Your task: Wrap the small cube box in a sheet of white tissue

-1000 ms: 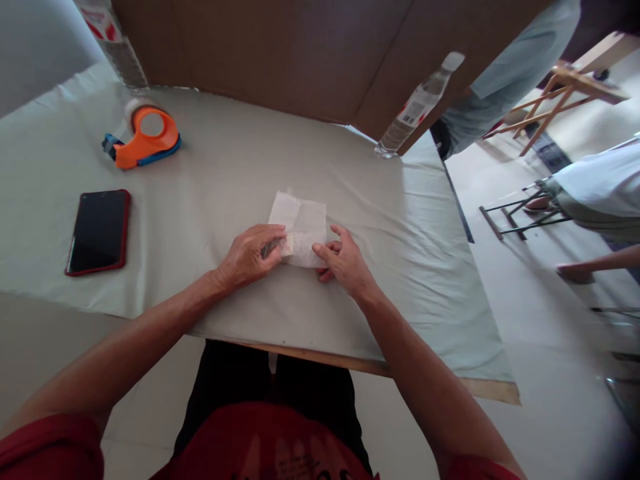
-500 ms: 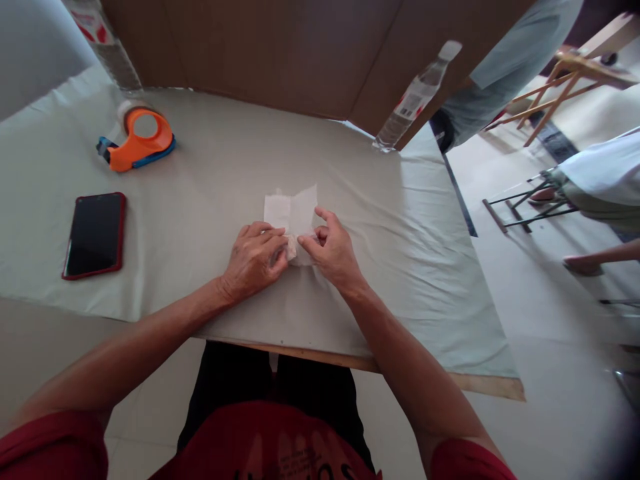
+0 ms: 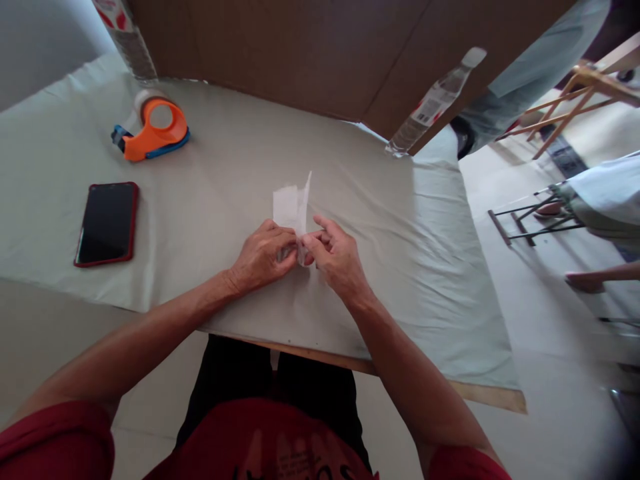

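Observation:
A thin white sheet of paper point(image 3: 291, 204) lies in the middle of the cloth-covered table point(image 3: 225, 173), its right half folded up on edge. My left hand point(image 3: 265, 257) is closed, its fingers pinching the paper's near edge. My right hand point(image 3: 336, 257) is also closed, pinching the same edge from the right, with fingertips almost touching those of the left hand. A small object may be wrapped under the fingers, but it is hidden.
A phone in a red case point(image 3: 107, 223) lies at the left. An orange tape dispenser point(image 3: 153, 131) sits at the back left. A plastic water bottle point(image 3: 433, 101) stands at the back right by a brown cardboard wall point(image 3: 300, 53). Other people are off to the right.
The paper's right half has been lifted from flat to standing on edge. Both hands have drawn closer together at its near edge.

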Demonstrator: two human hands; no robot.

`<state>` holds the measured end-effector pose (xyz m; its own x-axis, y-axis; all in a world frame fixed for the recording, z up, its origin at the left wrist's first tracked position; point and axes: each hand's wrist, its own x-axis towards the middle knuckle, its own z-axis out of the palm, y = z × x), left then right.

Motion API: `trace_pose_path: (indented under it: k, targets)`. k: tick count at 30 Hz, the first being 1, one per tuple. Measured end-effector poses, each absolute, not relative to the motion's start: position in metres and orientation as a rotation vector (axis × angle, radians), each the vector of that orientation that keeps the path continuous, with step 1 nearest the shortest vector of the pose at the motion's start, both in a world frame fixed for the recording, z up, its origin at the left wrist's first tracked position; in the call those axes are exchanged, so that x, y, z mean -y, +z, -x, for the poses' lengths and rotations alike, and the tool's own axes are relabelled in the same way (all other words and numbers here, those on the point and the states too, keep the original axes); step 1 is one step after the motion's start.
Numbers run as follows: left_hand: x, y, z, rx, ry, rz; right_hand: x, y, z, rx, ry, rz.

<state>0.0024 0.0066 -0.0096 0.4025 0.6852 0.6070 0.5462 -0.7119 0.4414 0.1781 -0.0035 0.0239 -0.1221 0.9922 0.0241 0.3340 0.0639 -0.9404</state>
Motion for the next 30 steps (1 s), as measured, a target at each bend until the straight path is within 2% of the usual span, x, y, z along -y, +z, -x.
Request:
trace_pose_path:
  k: [5, 12, 16, 25, 30]
  targets:
    - [-0.004, -0.012, -0.001, -1.227, 1.15, -2.342, 0.015, 0.026, -0.184, 1.676, 1.138, 1.263]
    - [-0.002, -0.007, 0.003, -1.172, 1.145, -1.929, 0.015, 0.025, -0.18, 2.058, 0.735, 1.344]
    - [-0.003, -0.004, -0.002, -1.26, 1.176, -1.816, 0.015, 0.024, -0.179, 2.133, 0.64, 1.341]
    - [-0.006, -0.015, -0.012, -1.277, 1.218, -1.824, 0.003, 0.024, -0.195, 1.868, 1.015, 1.252]
    - [-0.008, -0.014, -0.013, -1.265, 1.157, -1.726, -0.014, 0.017, -0.198, 1.762, 0.759, 1.284]
